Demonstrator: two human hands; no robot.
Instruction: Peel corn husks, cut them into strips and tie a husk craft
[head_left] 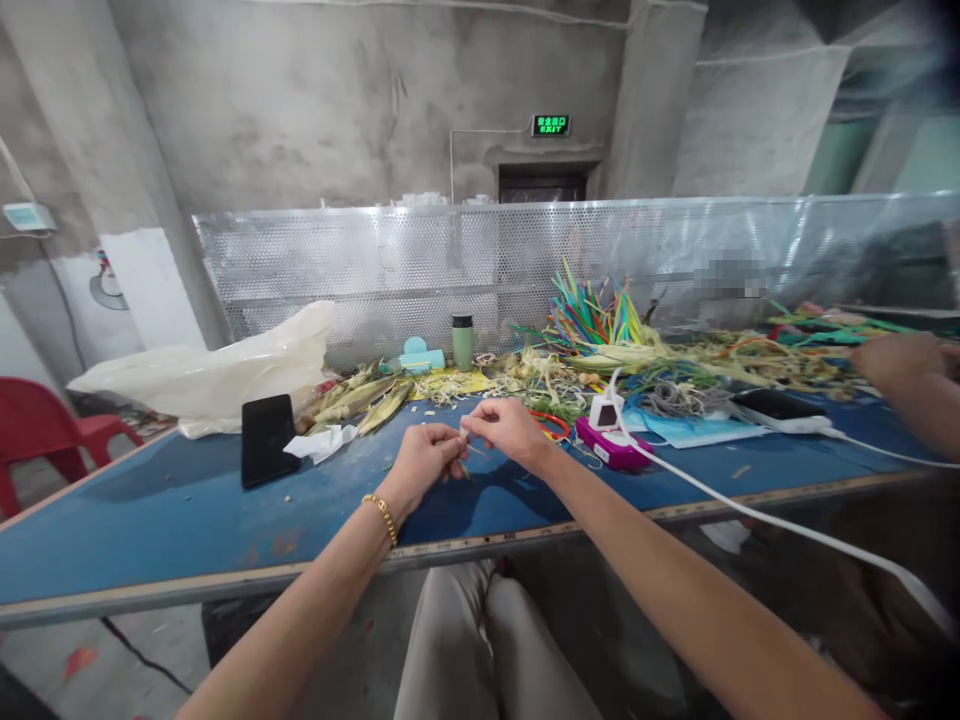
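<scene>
Just above the blue table (187,510), my left hand (421,465) and my right hand (508,432) meet, fingertips almost touching. Both are closed in a pinch on a thin pale strip (466,436), mostly hidden by the fingers. Its kind is too small to tell. A bit of green shows below the left fingers. Beyond the hands lie dried corn husks (382,408) and a heap of pale shredded strands (536,385). An orange-red loop (551,425) rests to the right of my right hand.
A black tablet (268,440), crumpled tissue (321,443) and white plastic sheet (217,370) are at left. Behind stand a green bottle (463,343) and colourful sticks (596,318). A purple power strip (613,445) trails a white cable. Another person's hand (904,365) is far right.
</scene>
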